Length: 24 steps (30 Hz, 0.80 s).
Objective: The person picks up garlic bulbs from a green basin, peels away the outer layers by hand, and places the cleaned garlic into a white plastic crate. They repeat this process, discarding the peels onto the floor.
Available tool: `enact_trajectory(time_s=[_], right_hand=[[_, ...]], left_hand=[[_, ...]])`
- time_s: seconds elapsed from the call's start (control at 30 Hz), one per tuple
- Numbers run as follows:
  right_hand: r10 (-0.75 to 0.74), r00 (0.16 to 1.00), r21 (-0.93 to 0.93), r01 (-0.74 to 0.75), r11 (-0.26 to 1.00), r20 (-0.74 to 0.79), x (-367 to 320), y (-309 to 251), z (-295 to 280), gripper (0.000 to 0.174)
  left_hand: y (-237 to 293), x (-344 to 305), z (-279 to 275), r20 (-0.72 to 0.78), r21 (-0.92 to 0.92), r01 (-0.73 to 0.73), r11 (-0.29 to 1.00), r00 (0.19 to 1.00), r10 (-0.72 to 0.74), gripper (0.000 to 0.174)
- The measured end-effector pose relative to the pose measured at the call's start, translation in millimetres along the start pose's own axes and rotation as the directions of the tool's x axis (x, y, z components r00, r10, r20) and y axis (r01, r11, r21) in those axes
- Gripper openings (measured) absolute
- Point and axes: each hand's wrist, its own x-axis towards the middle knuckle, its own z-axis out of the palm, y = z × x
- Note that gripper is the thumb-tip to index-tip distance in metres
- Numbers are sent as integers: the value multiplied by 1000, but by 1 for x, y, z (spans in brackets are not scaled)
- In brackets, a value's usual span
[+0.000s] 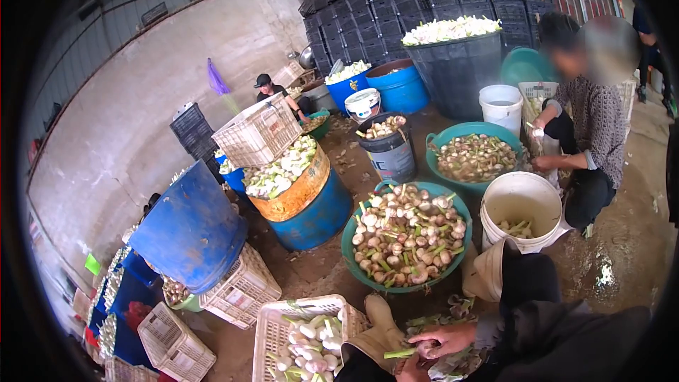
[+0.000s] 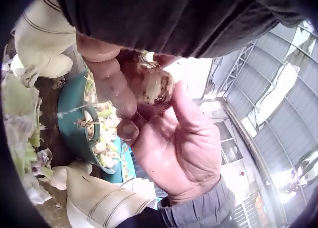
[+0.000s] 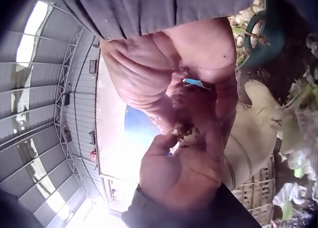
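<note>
Low in the head view, both hands meet over a garlic bulb (image 1: 426,349) with a green stem sticking out to the left. My left hand (image 1: 411,369), partly cut off by the frame edge, grips it from below. From above, my right hand (image 1: 453,338) holds the same bulb between thumb and fingers. In the left wrist view the bulb (image 2: 153,86) shows a brownish, dirty root end, with the right thumb against it. Fingers hide most of the bulb (image 3: 189,134) in the right wrist view. Peeled skins and leaves (image 1: 460,364) lie beneath the hands.
A crate (image 1: 265,325) of cleaned garlic stands left of my boot (image 1: 382,315). Ahead is a green tub (image 1: 346,247) heaped with garlic; a white bucket (image 1: 488,216) stands to its right. Another person (image 1: 594,120) sits at the right. Blue drums (image 1: 304,223) and stacked black crates (image 1: 382,14) stand farther back.
</note>
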Motion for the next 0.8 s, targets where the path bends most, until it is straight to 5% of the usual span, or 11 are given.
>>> enact_trajectory(time_s=[0.07, 0.23, 0.3, 0.37, 0.43, 0.47, 0.53, 0.57, 0.6, 0.67, 0.8], right_hand=[[-73, 997, 48, 74, 996, -7, -1, -5, 4, 57], [-112, 987, -553, 29, 833, -118, -10, -46, 16, 52], [-151, 978, -550, 48, 834, -144, -11, -51, 22, 51], [-186, 970, -543, 71, 837, -158, -9, -46, 23, 49], [-148, 977, -253, 105, 962, -156, -2, -33, 22, 50], [-84, 981, -107, 66, 992, -176, -3, -28, 21, 51], [57, 983, 88, -42, 995, -172, -5, -14, 17, 54], [178, 975, 333, -125, 935, -135, -8, -27, 14, 57], [246, 960, 397, -174, 901, -137, -8, -30, 12, 59], [354, 917, 422, -253, 871, -181, -9, -36, 12, 56], [279, 901, 390, -138, 910, -333, 3, -45, 24, 52]], left_hand=[[5, -3, 2, -3, 27, 2, 1000, 1000, -2, 19], [12, -8, 2, 9, 167, -50, 985, 999, 49, 25], [7, -13, 0, 48, 323, -148, 935, 989, 140, 27], [4, -15, -6, 147, 553, -316, 771, 948, 283, 30], [8, -11, -9, 253, 701, -482, 525, 857, 449, 33], [6, -5, -4, 264, 735, -586, 342, 711, 652, 28], [27, -13, 15, -66, 267, -188, 945, 975, 212, 21], [38, -17, 26, -222, -65, 22, 998, 974, -36, 18], [8, -13, 23, -227, -169, 61, 984, 969, -99, 17], [12, -13, 16, -84, 216, -17, 976, 996, 36, 21], [-6, -2, 30, -66, -295, -37, 955, 998, 19, 22]])
